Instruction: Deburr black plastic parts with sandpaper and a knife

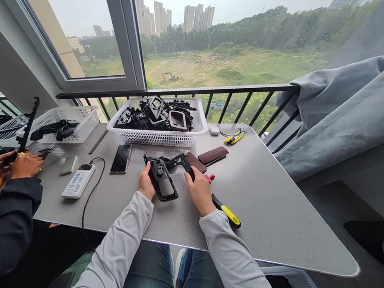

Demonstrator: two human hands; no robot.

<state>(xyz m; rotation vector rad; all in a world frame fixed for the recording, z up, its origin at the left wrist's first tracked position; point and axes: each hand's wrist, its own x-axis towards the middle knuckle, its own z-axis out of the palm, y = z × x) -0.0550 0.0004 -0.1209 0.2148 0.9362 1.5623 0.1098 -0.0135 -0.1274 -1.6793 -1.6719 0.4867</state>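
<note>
My left hand (147, 183) grips the left edge of a black plastic panel (161, 177) with a rectangular opening, tilted above the table. A slim black plastic strip (187, 166) is pinched in my right hand (200, 190), to the right of the panel. More black plastic (172, 160) shows between the two pieces; whether it joins them I cannot tell. Beside my right wrist lies a yellow-and-black handled tool (227, 212), its front part hidden by the hand. A red-handled tool (210, 178) peeks out past my right fingers.
A white basket (154, 137) of black plastic parts stands at the back. A phone (121, 158), a corded power bank (78, 181), brown cases (213, 155) and a yellow utility knife (234, 138) lie around. At left, a co-worker's hands (26, 165) hold a black part.
</note>
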